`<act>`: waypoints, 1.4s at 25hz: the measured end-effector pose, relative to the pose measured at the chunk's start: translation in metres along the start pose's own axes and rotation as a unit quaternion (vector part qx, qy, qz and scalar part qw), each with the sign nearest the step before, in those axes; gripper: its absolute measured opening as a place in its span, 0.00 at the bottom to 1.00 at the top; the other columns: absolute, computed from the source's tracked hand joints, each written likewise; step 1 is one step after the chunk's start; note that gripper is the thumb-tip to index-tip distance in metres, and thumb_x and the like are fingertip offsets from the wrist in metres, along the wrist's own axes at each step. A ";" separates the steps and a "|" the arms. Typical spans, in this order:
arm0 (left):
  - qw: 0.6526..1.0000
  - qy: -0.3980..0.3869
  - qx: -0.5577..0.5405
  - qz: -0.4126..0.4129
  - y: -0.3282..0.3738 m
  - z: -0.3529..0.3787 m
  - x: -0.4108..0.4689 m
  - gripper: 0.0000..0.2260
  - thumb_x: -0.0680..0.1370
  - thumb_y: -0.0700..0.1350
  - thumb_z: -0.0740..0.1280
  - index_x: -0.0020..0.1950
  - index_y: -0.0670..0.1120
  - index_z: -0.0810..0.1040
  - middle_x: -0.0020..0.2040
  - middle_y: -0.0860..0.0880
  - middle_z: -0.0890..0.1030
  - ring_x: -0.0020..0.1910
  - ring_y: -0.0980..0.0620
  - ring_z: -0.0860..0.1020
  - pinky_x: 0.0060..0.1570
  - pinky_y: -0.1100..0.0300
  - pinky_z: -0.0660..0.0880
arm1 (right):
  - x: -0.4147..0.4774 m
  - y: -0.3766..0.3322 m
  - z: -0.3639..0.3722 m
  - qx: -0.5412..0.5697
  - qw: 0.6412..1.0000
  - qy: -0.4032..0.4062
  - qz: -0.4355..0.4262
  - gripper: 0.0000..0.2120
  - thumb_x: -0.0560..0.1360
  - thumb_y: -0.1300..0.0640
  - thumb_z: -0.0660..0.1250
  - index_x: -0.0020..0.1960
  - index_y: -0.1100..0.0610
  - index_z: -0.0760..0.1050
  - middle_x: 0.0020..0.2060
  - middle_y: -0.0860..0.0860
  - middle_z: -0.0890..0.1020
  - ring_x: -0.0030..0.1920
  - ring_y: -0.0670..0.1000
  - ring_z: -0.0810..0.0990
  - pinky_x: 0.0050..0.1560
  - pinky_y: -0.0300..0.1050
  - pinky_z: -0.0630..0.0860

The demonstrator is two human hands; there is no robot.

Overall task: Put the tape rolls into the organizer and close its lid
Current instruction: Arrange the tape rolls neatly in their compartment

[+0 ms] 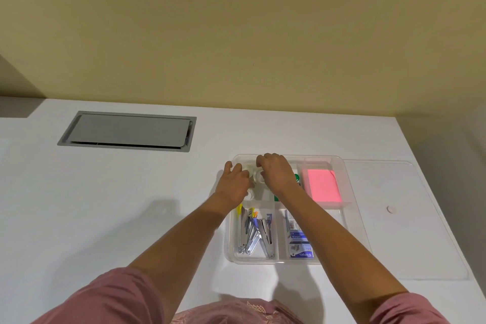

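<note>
A clear plastic organizer (339,166) with several compartments sits on the white table. Both hands are over its far left compartment, where small clear tape rolls (253,177) lie between them. My left hand (234,184) has its fingers spread against the rolls at the compartment's left side. My right hand (276,172) is curled, its fingertips on a roll; most of that roll is hidden. Another roll (249,194) shows below my left hand. The clear lid (399,218) lies flat on the table to the right of the organizer.
Other compartments hold a pink note pad (322,185), metal staplers or clips (253,234), blue staple boxes (298,239) and something green (296,177). A grey hatch (128,130) is set in the table at back left. The wall stands behind; the table edge runs at right.
</note>
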State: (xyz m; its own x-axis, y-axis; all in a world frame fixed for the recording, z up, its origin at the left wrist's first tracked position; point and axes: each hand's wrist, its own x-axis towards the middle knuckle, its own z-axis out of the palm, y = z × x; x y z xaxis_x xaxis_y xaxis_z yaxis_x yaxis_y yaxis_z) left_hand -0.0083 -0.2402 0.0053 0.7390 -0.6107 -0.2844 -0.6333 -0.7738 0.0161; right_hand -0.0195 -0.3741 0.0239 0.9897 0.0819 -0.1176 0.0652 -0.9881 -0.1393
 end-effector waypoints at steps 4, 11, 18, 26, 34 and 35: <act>1.000 0.002 0.000 0.007 -0.003 -0.001 0.000 0.15 0.79 0.39 0.61 0.63 0.54 0.77 0.60 0.49 0.78 0.64 0.46 0.66 0.70 0.48 0.52 | -0.001 0.000 0.000 0.000 1.000 -0.008 -0.015 0.12 0.73 0.70 0.63 0.56 0.63 0.74 0.51 0.61 0.80 0.52 0.61 0.78 0.52 0.49 0.71; 0.999 0.047 -0.013 -0.025 -0.002 -0.011 -0.002 0.22 0.73 0.29 0.60 0.61 0.49 0.77 0.59 0.48 0.77 0.65 0.45 0.67 0.69 0.49 0.54 | -0.002 -0.006 0.010 -0.067 0.991 -0.111 -0.040 0.13 0.76 0.65 0.61 0.59 0.58 0.75 0.56 0.55 0.82 0.57 0.57 0.78 0.59 0.47 0.69; 0.997 0.050 -0.012 -0.050 0.003 -0.006 0.004 0.19 0.75 0.32 0.60 0.63 0.46 0.75 0.58 0.47 0.79 0.65 0.46 0.68 0.70 0.48 0.55 | -0.002 0.006 0.011 0.026 0.999 -0.022 0.022 0.14 0.73 0.70 0.62 0.56 0.61 0.78 0.53 0.58 0.82 0.55 0.59 0.78 0.55 0.47 0.71; 0.997 0.043 -0.033 -0.055 -0.002 -0.001 0.023 0.16 0.77 0.39 0.63 0.65 0.46 0.71 0.61 0.48 0.77 0.64 0.46 0.69 0.67 0.49 0.55 | 0.009 0.010 0.016 -0.037 0.999 -0.006 0.031 0.12 0.74 0.65 0.64 0.56 0.57 0.78 0.55 0.54 0.80 0.58 0.56 0.73 0.59 0.47 0.66; 0.999 0.020 0.030 -0.021 -0.006 -0.001 0.034 0.16 0.78 0.47 0.63 0.67 0.51 0.71 0.62 0.47 0.75 0.64 0.45 0.69 0.68 0.48 0.58 | 0.010 0.007 0.028 -0.139 0.989 -0.054 0.005 0.09 0.75 0.55 0.64 0.49 0.56 0.81 0.51 0.52 0.79 0.58 0.56 0.72 0.63 0.49 0.64; 0.999 0.019 0.038 -0.023 -0.005 -0.001 0.035 0.16 0.78 0.46 0.63 0.66 0.50 0.72 0.62 0.47 0.75 0.64 0.45 0.69 0.68 0.48 0.58 | 0.010 0.006 0.028 -0.149 0.988 -0.040 0.001 0.07 0.73 0.54 0.67 0.45 0.55 0.82 0.48 0.52 0.80 0.55 0.56 0.74 0.61 0.49 0.65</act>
State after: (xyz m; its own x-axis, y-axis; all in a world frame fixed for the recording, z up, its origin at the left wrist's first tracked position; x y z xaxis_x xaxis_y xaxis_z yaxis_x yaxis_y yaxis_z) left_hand 0.0210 -0.2577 -0.0034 0.7751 -0.5816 -0.2470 -0.6128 -0.7872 -0.0694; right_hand -0.0128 -0.3751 -0.0054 0.9774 0.0785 -0.1965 0.1099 -0.9819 0.1544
